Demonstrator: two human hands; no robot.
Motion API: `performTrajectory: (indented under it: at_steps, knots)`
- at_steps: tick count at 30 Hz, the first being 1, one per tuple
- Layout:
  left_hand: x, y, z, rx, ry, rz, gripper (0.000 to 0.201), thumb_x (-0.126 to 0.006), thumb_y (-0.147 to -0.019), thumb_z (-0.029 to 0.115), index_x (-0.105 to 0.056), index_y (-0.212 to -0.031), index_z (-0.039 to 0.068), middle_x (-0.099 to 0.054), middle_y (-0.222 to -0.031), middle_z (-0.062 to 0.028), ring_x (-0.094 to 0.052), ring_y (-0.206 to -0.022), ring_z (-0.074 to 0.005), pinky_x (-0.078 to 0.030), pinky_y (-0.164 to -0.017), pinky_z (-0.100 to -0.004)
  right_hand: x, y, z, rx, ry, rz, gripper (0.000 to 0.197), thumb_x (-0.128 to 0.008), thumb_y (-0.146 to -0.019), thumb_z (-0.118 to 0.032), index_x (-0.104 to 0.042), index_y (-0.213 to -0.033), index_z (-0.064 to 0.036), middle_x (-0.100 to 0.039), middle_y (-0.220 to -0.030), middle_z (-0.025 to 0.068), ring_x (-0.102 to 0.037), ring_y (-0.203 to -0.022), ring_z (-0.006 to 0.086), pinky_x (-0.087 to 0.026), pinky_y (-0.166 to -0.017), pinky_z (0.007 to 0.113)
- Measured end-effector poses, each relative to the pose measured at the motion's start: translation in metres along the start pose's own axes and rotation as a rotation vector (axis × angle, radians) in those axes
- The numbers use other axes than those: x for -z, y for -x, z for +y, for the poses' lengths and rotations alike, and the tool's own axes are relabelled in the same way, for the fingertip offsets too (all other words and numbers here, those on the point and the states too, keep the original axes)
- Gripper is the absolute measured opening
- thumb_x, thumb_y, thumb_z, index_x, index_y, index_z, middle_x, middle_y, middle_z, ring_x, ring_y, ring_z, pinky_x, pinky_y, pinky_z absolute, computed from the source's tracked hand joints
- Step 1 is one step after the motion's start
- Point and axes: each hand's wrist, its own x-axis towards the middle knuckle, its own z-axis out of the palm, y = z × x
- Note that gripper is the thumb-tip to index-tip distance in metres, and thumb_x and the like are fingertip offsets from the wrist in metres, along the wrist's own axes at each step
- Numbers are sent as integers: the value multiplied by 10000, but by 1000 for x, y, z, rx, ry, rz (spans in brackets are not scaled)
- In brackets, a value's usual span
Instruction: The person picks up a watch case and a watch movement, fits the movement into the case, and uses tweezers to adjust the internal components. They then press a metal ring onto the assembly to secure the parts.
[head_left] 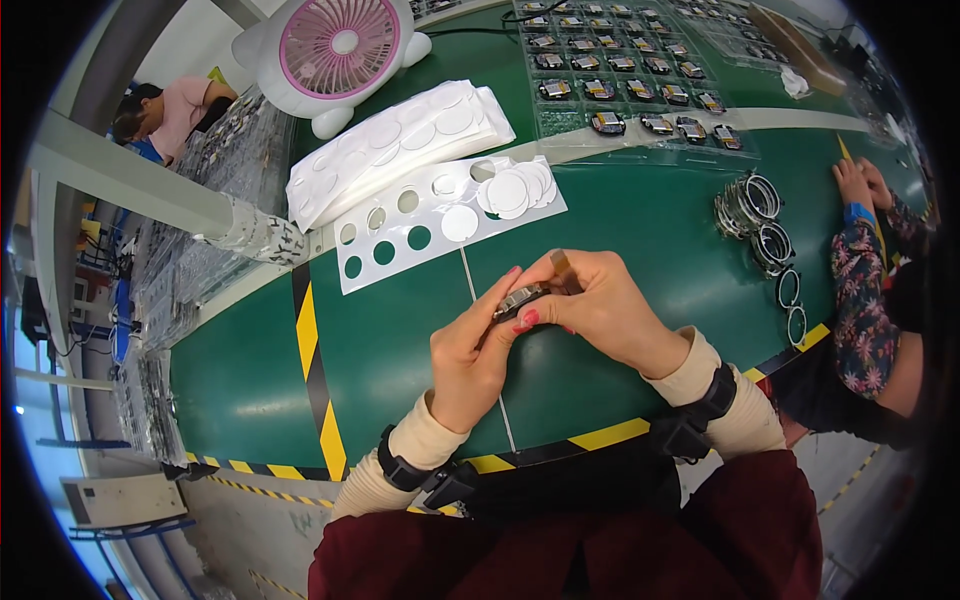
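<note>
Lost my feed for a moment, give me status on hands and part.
Left hand and right hand both grip the small dark module above the green table. White disc sheet beyond, apart. Nothing in the way.

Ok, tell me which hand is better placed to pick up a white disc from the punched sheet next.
Probably the right hand. The left hand pinches the small dark part, carrying it, while the right only touches it at the fingertips. The white discs lie ahead on the sheet, about equally near both.

Left hand (478,350) and right hand (600,300) pinch a small dark part (520,298) (above green table (640,220)).
</note>
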Motion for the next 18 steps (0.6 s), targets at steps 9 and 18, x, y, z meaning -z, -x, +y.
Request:
performTrajectory:
  at_steps: [9,18]
  knots:
    - [-3,-3,-7,81,244,82,359,-555,-816,-35,-541,-1173,-1,-646,-938,-111,-585,-780,-96,-463,-699,-212,1,-1,-6,-51,36,-14,155,-614,-789,3,-625,-942,28,-621,-759,42,-465,-537,39,-363,-465,179]
    - [-3,5,0,-120,-125,75,399,-567,-813,-34,-513,-1206,5,-644,-895,-109,-574,-756,-75,-461,-682,-207,-1,6,-6,-8,13,-40,158,-579,-812,7,-617,-959,49,-617,-745,57,-444,-495,42,-362,-449,184]
